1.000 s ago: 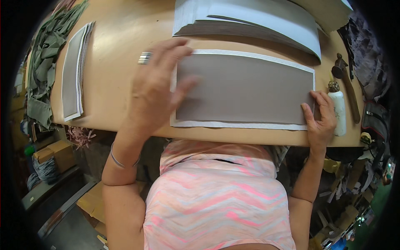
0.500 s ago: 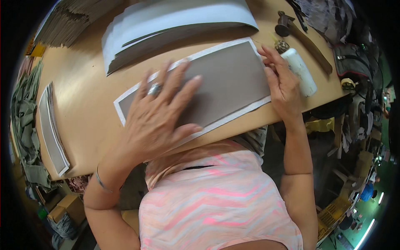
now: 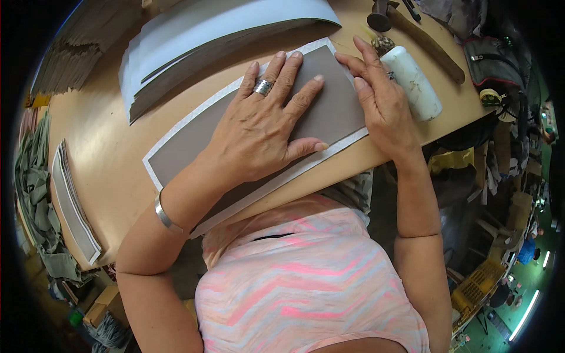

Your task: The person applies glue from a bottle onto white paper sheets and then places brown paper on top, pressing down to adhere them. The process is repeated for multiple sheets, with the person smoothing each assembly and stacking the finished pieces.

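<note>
A long grey-brown panel (image 3: 335, 100) with a white border lies slantwise on the table in front of me. Its far edge bows slightly. My left hand (image 3: 262, 120), wearing a ring, rests flat across its middle with fingers spread. At the right end of the panel is my right hand (image 3: 379, 109). Its thumb and outstretched fingers touch or nearly touch the edge there, with a gap between thumb and fingers. Just beyond that hand lies a worn white bottle-like object (image 3: 415, 85). My left forearm covers part of the panel's near left side.
White-topped sheets (image 3: 229, 32) are stacked behind the panel. A hammer (image 3: 424, 44) lies at the far right, near a black bag (image 3: 494, 67). Narrow bordered pieces (image 3: 73, 203) sit at the left table edge, beside green cloth (image 3: 38, 188). Another stack (image 3: 88, 44) stands far left.
My left hand has slid right and away from me along the panel. Between the frames, the view has shifted slightly. My right hand stays at the panel's right end.
</note>
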{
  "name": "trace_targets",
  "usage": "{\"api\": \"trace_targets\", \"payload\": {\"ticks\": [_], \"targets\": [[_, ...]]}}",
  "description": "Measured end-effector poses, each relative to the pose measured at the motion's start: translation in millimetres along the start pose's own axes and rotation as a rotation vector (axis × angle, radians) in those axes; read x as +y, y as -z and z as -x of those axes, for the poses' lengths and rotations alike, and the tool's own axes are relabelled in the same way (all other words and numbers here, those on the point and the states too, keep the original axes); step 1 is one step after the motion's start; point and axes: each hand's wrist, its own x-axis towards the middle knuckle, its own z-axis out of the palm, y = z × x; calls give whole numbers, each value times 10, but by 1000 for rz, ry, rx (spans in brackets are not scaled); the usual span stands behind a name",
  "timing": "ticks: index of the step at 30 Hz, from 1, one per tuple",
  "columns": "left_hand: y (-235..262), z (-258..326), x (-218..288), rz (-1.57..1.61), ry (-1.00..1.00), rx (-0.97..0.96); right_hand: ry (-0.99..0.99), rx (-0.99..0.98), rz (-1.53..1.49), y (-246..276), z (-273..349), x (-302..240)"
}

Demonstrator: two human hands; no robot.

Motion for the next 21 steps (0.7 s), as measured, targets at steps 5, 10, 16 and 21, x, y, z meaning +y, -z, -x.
{"api": "trace_targets", "payload": {"ticks": [5,10,16,21], "targets": [[39,-22,33,-34,36,-43,185,9,292,37,-22,-6],[-4,-4,-6,21,12,40,350,-23,394,-80,-136,-149],[65,221,92,22,89,-15,210,-299,503,-210,-74,-70],[202,645,155,28,251,-24,199,-324,553,-193,-62,-90]]}}
